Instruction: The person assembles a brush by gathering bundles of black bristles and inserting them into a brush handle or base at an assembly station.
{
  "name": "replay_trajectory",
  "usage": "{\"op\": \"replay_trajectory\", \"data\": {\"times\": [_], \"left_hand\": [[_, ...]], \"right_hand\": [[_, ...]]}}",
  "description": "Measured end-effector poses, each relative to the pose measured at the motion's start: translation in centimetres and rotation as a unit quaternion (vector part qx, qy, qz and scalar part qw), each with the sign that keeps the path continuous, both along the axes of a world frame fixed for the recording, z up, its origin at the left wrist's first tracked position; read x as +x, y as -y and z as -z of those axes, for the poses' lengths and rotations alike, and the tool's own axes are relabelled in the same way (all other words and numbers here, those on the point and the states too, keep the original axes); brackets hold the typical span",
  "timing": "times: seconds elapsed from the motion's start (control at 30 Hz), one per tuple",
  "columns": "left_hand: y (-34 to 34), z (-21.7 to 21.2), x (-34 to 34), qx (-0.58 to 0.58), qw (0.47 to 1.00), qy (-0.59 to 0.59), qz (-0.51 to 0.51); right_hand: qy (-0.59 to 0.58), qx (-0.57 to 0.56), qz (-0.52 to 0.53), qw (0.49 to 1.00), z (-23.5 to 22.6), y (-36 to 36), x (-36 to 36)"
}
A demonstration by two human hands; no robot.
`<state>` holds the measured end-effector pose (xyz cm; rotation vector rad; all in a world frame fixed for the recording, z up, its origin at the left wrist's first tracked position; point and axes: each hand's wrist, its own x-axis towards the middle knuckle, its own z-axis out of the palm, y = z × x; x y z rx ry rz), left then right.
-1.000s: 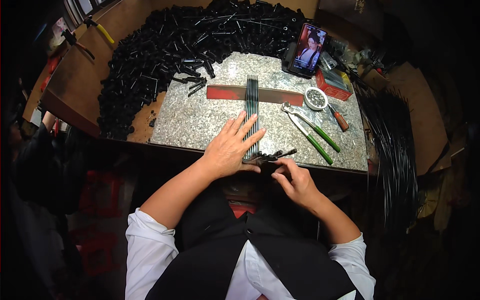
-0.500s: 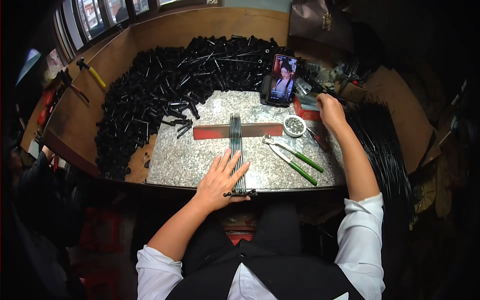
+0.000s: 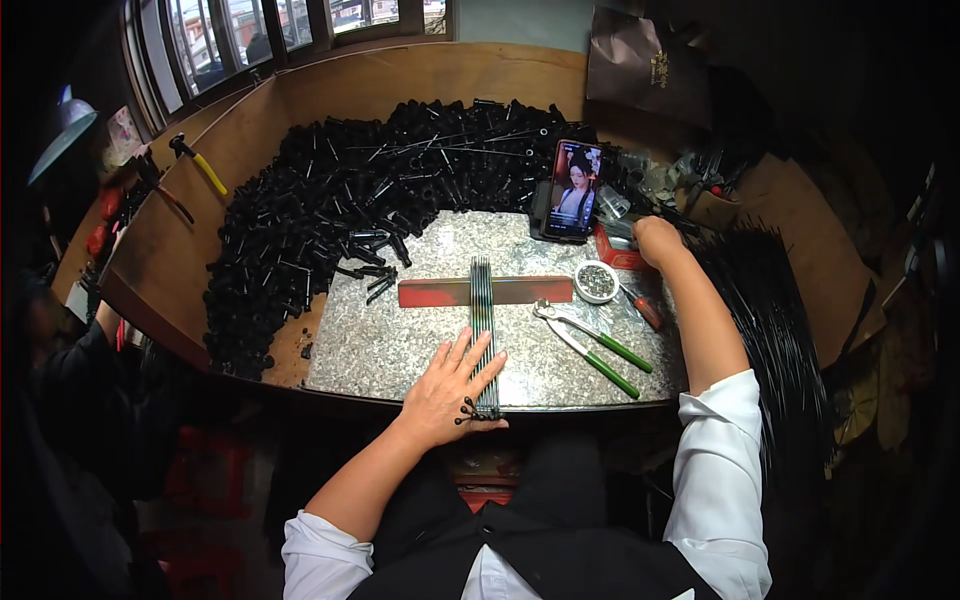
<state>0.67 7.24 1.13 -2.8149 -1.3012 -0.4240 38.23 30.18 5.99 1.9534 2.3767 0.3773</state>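
My left hand (image 3: 447,392) lies flat with its fingers spread over a bundle of thin metal rods (image 3: 482,318). The rods run side by side across a red and brown bar (image 3: 428,293). Small black knobs (image 3: 468,411) cap their near ends, beside my left palm at the table edge. Farther right, my right hand (image 3: 662,243) is closed beside a red box (image 3: 615,255); whatever it holds is hidden. Green-handled pincers (image 3: 600,352) rest right of the rods. Beyond them stands a round white dish of small metal pieces (image 3: 597,282), with a red-handled tool (image 3: 648,312) beside it.
Black tubular parts (image 3: 330,200) are heaped along the back and left of the speckled board (image 3: 375,355). A propped phone (image 3: 570,190) stands behind the dish. Long dark rods (image 3: 765,300) lie right of my forearm. A wooden wall (image 3: 420,75) encloses the bench; a yellow-handled hammer (image 3: 205,168) hangs at left.
The whole view has shifted, so the bench sits lower in the picture. My left hand stays on the rods, and my right hand stays closed by the red box.
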Motion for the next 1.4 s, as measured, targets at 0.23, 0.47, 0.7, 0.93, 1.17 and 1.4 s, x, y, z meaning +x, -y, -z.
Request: {"op": "replay_trajectory", "data": {"times": [0.23,0.47,0.7,0.93,1.17,1.4], "left_hand": [[-0.1,-0.1,0.1,-0.006,1.000,-0.012,0.000],[-0.3,0.2,-0.1,-0.014,1.000,-0.003,-0.002],[-0.2,0.0,0.2,-0.019,1.000,-0.018,-0.004],[-0.3,0.4,0.1,0.017,1.000,-0.021,-0.003],[-0.3,-0.1,0.2,0.004,1.000,0.007,0.002],[-0.3,-0.1,0.2,0.005,1.000,0.000,0.001]], "right_hand": [[0.076,0.141,-0.057,0.985,-0.3,1.5,0.4],[-0.150,0.115,-0.206,0.960,-2.0,6.2,-9.1],[-0.113,0.066,-0.315,0.940,1.3,7.9,-15.1],[-0.070,0.056,-0.298,0.950,2.0,7.4,-16.0],[-0.083,0.062,-0.290,0.951,2.3,7.3,-16.0],[-0.080,0.044,-0.291,0.952,2.1,7.2,-16.0]]}}
